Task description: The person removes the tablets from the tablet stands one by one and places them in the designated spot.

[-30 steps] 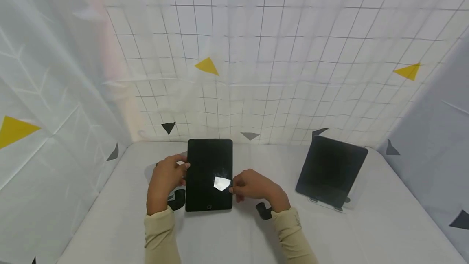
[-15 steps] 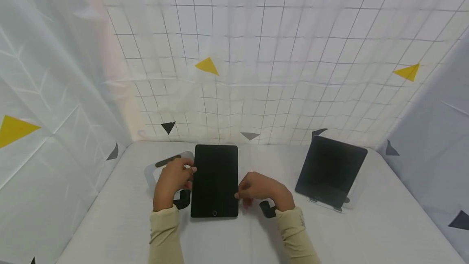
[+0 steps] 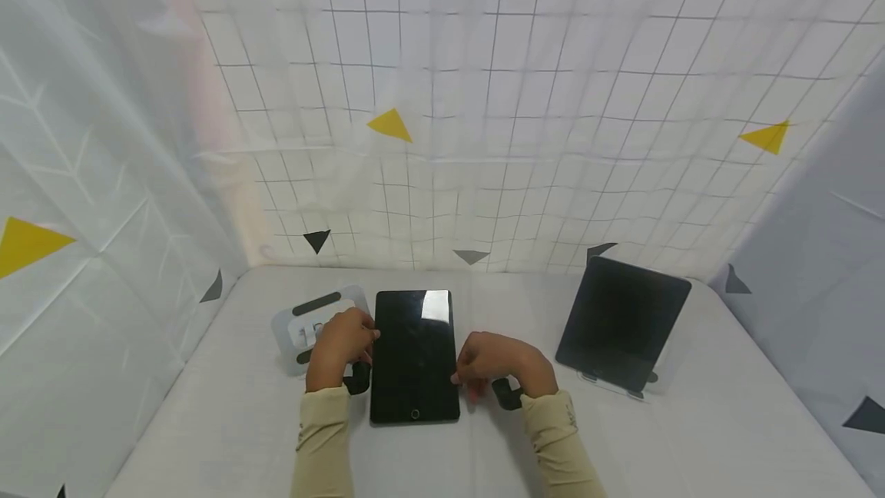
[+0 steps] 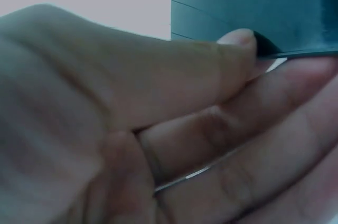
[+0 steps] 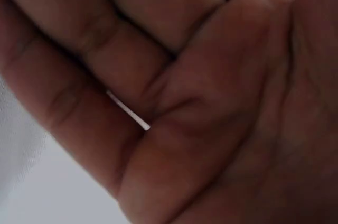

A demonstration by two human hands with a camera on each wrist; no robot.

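A black tablet (image 3: 415, 363) with a round home button lies between the two hands, its screen facing up and a bright reflection near its top. My left hand (image 3: 343, 344) pinches its left long edge. In the left wrist view the thumb presses on the dark screen (image 4: 237, 5) of the tablet, with the fingers beneath. On the opposite side, my right hand (image 3: 494, 360) grips the right edge between thumb and fingers. The right wrist view shows only the palm and curled fingers (image 5: 100, 39); the tablet is hidden there.
Left of the tablet, partly behind the left hand, lies a grey and white stand (image 3: 283, 329) with dark pads. A second dark tablet (image 3: 624, 325) leans on a clear stand (image 3: 611, 386) at the right. A gridded white curtain (image 3: 470, 198) closes off the white table's (image 3: 228, 421) back.
Both hands have brought the tablet toward the person and slightly to the right. More of the grey and white stand at the left now shows.
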